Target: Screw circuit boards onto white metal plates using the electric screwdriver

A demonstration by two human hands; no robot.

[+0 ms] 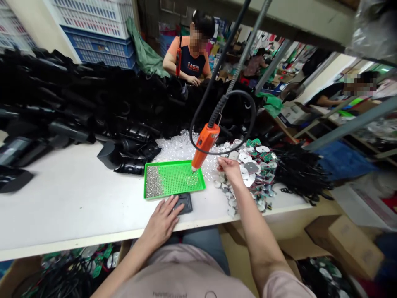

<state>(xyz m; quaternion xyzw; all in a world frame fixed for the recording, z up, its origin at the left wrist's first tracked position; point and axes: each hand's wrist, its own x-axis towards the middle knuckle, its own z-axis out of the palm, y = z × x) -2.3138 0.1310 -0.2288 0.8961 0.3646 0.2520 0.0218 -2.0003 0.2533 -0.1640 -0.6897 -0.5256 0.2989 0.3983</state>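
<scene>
A long white tabletop (77,198) runs across the view in front of the person, with stacked blue and white plastic crates (102,49) far beyond the hands. A co-worker in an orange-and-navy top (192,58) sits past a large heap of black moulded plastic parts (77,107), which covers the far left of the tabletop. A cardboard box (350,246) sits below the tabletop, to the right of the right hand (229,169).

Between the hands lies a bright green perforated tray (173,180), with small silvery beads (154,182) massed at its left end. An orange corded handheld tool (206,142) hangs from above, its tip at the tray's right corner, close to the right hand. Clear beads (182,149) are piled beyond the tray.

The left hand (161,221) lies open and flat, fingers spread, on a small dark rectangular pad (185,203) just in front of the tray. The right hand's fingers curl slightly at the edge of a scatter of white discs with green circuit boards and black wires (257,165); whether they grasp anything small cannot be told.
</scene>
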